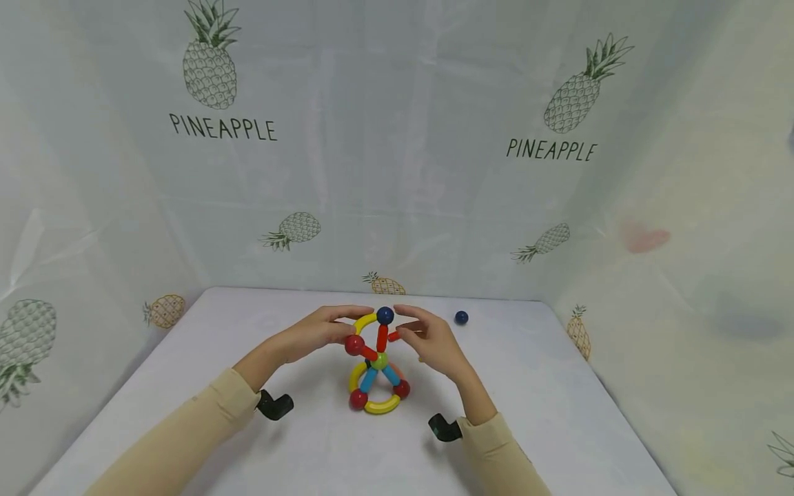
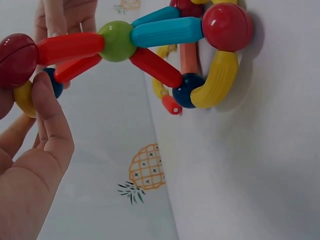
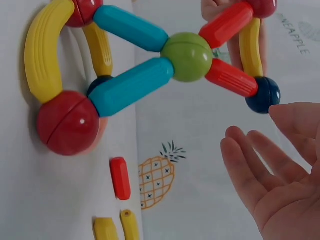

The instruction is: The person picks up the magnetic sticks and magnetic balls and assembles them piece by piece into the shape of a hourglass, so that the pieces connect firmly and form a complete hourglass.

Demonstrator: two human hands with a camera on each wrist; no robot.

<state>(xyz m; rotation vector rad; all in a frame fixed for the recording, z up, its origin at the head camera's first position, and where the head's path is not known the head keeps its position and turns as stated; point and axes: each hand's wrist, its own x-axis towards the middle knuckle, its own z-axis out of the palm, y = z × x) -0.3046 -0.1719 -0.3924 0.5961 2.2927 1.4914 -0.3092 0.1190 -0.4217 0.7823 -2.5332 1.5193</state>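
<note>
A magnetic ball-and-rod figure stands on the table, built round a green ball (image 3: pixel 187 57). Two blue rods (image 2: pixel 167 32) run down from it to red balls (image 3: pixel 68 123) in a ring of yellow curved rods (image 1: pixel 382 406). Red rods (image 1: pixel 382 339) lead up to a red ball (image 1: pixel 354 345) and a dark blue ball (image 1: pixel 385 315). My left hand (image 1: pixel 319 334) grips the upper yellow curved rod (image 2: pixel 25 99) between those balls. On the other side my right hand (image 1: pixel 434 342) is spread, its thumb tip right at the dark blue ball in the right wrist view.
Farther back on the table lies a loose dark blue ball (image 1: pixel 462 317). Behind the figure are a loose red rod (image 3: pixel 120 178) and yellow pieces (image 3: pixel 105 229). A pineapple-print curtain (image 1: pixel 397 172) hangs behind the table (image 1: pixel 347 461).
</note>
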